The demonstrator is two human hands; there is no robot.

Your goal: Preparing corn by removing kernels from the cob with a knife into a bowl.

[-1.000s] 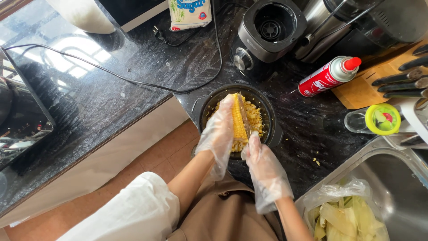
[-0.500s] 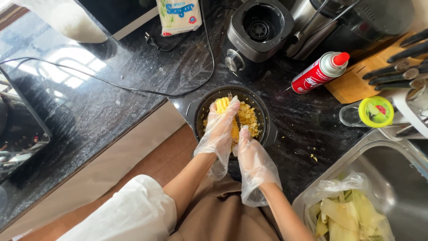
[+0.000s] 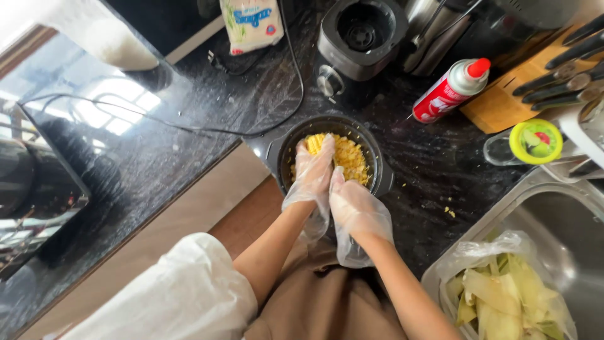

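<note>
A black bowl [image 3: 277, 154] with two small handles sits on the dark stone counter and holds loose yellow corn kernels [image 3: 352, 160]. Both my hands wear thin clear plastic gloves and meet over the bowl's near side. My left hand [image 3: 311, 179] is closed around a corn cob [image 3: 314, 142], of which only the yellow far end shows past the fingers. My right hand [image 3: 353, 211] presses against the cob's near end and touches the left hand; how it grips is hidden.
Behind the bowl stand a black grinder [image 3: 362, 38], a red spray can [image 3: 454, 91], a wooden knife block [image 3: 503, 107] and a white food bag [image 3: 251, 22]. A green-lidded jar [image 3: 535, 141] borders the steel sink [image 3: 566, 226], where a plastic bag holds corn husks [image 3: 503, 296]. A black cable [image 3: 189, 126] crosses the counter.
The cob stood clearly visible between my hands a second ago. My hands have closed together over it and now hide most of it. The view has shifted slightly.
</note>
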